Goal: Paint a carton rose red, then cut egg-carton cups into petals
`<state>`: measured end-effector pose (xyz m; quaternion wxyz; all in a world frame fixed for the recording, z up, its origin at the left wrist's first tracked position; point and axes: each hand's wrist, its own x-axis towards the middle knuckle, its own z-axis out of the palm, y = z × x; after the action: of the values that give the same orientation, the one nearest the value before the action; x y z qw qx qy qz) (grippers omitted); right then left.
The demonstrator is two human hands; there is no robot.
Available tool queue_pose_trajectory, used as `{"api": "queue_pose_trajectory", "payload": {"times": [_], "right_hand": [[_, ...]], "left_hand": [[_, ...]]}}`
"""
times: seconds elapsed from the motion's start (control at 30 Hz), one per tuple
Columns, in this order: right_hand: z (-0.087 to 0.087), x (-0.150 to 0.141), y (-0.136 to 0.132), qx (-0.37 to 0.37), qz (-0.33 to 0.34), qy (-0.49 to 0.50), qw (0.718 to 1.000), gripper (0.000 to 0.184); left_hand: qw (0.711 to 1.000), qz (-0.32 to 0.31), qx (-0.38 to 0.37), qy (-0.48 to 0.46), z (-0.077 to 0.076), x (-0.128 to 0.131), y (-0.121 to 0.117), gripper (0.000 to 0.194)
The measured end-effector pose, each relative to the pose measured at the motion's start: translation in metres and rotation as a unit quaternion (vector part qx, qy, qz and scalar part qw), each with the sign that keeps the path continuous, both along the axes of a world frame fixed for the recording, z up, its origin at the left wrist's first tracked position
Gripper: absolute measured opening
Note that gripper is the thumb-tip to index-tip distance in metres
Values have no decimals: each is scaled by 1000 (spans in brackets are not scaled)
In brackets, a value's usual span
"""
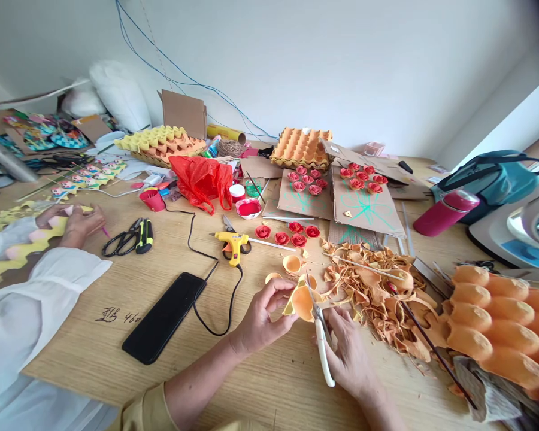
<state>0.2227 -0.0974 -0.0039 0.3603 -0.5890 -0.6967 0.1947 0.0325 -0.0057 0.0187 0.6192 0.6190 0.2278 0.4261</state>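
My left hand (264, 314) pinches an orange egg-carton cup piece (302, 301) just above the wooden table (117, 293). My right hand (347, 350) grips white-handled scissors (322, 335), whose blades meet the cup's edge. A heap of orange carton scraps (372, 287) lies just right of my hands. Two trimmed cups (291, 264) sit beyond the piece. Several red paper roses (287, 233) lie further back.
A yellow glue gun (233, 244) and a black phone (164, 317) on a cable lie to the left. An orange egg tray (498, 317) sits at right. Another person's hand (78, 224) and white sleeve are at far left, near black scissors (123, 241).
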Motion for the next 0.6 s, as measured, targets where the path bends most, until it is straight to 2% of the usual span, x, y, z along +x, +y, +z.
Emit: {"api": "queue_pose_trajectory", "payload": {"times": [0.23, 0.43, 0.6], "right_hand": [[-5, -2, 0, -9, -13, 10, 1000, 27], [-5, -2, -2, -8, -9, 20, 1000, 29], [-3, -1, 0, -9, -18, 8, 1000, 26]], "left_hand": [[998, -12, -64, -27, 5, 1, 1, 34], [997, 11, -57, -54, 15, 2, 4, 29], [998, 2, -54, -43, 14, 3, 3, 29]]}}
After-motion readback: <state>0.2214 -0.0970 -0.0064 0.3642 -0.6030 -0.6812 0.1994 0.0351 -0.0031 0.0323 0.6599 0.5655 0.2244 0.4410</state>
